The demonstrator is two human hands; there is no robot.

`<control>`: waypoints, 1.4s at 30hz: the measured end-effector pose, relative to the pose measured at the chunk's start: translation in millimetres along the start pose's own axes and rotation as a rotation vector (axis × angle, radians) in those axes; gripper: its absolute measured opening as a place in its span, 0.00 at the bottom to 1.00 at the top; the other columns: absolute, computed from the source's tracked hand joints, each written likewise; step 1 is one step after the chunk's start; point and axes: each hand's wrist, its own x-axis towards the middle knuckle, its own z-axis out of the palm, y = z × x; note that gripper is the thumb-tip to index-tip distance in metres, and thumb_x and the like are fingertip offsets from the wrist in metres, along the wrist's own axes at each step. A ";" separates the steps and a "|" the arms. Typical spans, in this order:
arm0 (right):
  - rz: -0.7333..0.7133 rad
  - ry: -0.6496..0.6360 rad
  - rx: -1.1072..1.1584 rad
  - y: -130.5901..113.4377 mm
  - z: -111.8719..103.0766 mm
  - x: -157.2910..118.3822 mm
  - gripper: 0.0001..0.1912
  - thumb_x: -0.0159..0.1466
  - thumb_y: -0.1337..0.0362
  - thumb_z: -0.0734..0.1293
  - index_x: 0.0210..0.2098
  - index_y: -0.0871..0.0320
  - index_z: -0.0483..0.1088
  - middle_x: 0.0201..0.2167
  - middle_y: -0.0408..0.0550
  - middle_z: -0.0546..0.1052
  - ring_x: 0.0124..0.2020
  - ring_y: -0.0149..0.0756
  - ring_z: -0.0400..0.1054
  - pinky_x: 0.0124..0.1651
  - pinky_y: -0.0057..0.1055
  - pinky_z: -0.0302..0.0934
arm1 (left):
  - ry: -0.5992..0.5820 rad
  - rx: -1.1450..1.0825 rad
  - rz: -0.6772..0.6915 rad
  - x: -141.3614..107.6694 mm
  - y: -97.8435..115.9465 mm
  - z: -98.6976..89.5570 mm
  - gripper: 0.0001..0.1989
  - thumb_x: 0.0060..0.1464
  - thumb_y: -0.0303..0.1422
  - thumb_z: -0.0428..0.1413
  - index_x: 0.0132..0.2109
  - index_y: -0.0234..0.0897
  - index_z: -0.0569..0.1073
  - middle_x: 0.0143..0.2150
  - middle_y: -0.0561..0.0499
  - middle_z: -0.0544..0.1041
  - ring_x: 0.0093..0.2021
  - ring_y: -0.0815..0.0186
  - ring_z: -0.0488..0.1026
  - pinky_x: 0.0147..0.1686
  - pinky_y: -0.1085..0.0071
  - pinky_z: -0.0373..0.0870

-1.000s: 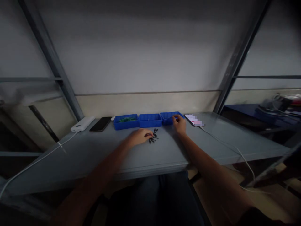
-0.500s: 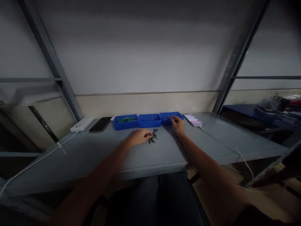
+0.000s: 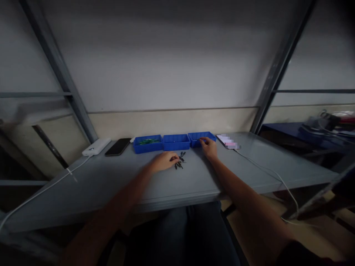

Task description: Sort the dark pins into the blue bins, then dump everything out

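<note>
On grey table [image 3: 177,186], left hand [image 3: 165,160] curled by black bits [image 3: 179,164], right hand [image 3: 209,147] bent by blue bin [image 3: 194,143]; whether grips are closed cannot be told

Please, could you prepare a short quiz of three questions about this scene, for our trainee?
1. In this row of blue bins, where do the green pieces lie? A) left bin; B) middle bin; C) right bin.
2. True or false: the left hand is inside the middle bin.
3. Fill in: the right hand is at the ____ bin.

Key: 1. A, the left bin. 2. False; it is at the dark pieces on the table. 3. right.
</note>
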 end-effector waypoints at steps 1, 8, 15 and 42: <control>0.000 -0.004 -0.003 0.2 0.2 0.1 0.21 0.56 0.53 0.59 0.38 0.61 0.74 0.20 0.45 0.69 0.22 0.30 0.59 0.28 0.27 0.53 | -0.006 -0.005 -0.010 -0.2 1.5 0.3 0.13 0.53 0.39 0.50 0.39 0.37 0.74 0.36 0.50 0.77 0.35 0.68 0.71 0.34 0.75 0.62; -0.008 -0.017 -0.029 1.5 1.5 0.9 0.20 0.56 0.55 0.59 0.39 0.60 0.74 0.22 0.46 0.71 0.22 0.31 0.61 0.29 0.27 0.55 | -0.018 0.012 -0.030 -0.1 7.2 5.5 0.11 0.52 0.37 0.51 0.38 0.38 0.74 0.35 0.50 0.77 0.34 0.68 0.71 0.33 0.74 0.63; -0.022 -0.017 -0.056 1.6 1.4 0.4 0.18 0.57 0.55 0.58 0.37 0.59 0.74 0.22 0.46 0.72 0.23 0.31 0.62 0.29 0.27 0.55 | -0.004 -0.012 -0.087 1.2 3.8 5.6 0.12 0.52 0.38 0.50 0.36 0.38 0.75 0.34 0.50 0.77 0.33 0.68 0.71 0.33 0.74 0.62; -0.054 -0.094 -0.410 -7.7 2.2 -7.9 0.15 0.59 0.60 0.58 0.44 0.54 0.68 0.31 0.48 0.75 0.33 0.36 0.67 0.34 0.29 0.55 | 0.010 -0.024 -0.051 -1.9 2.6 3.7 0.13 0.53 0.39 0.49 0.37 0.37 0.74 0.33 0.49 0.77 0.32 0.67 0.71 0.32 0.73 0.63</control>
